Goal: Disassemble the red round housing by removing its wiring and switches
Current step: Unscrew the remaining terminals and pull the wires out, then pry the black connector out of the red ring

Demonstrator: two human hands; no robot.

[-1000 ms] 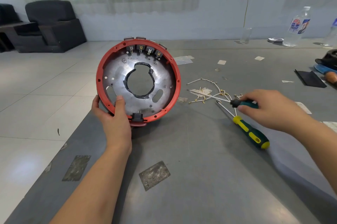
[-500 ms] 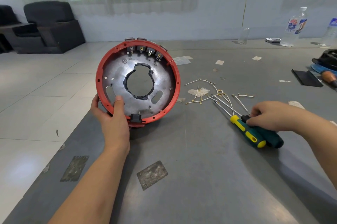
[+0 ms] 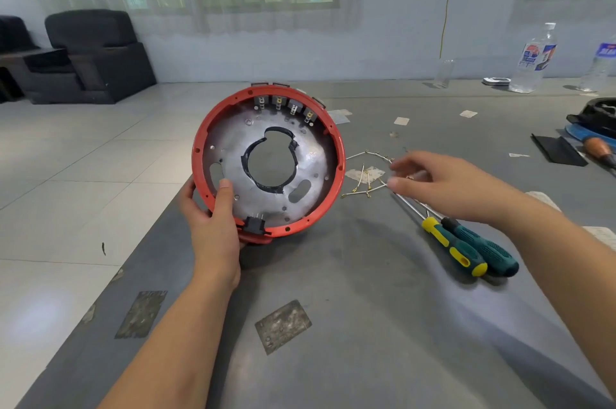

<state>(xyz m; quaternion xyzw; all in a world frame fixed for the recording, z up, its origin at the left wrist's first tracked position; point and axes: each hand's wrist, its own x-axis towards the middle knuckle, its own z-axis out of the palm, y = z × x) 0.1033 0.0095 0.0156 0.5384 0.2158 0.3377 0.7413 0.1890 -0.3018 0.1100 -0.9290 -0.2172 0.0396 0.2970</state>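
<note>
Item: red round housing (image 3: pixel 333 142), tipped up on its rim on the table (image 3: pixel 366 325), open face toward me. My left hand (image 3: pixel 213 225) grips its lower-left rim, thumb inside on the metal plate (image 3: pixel 310 158). Four switches (image 3: pixel 283 107) are seated along its top inner edge; a black connector (image 3: pixel 255 224) sits at its bottom. Right of the housing: loose wiring (image 3: pixel 366 175); above that, my right hand (image 3: pixel 443 183), fingers relaxed, holding nothing. Further right: two screwdrivers (image 3: pixel 466 248), lying side by side. Step, as I judge: wiring out, switches pending. Next calls for working each switch free.
</note>
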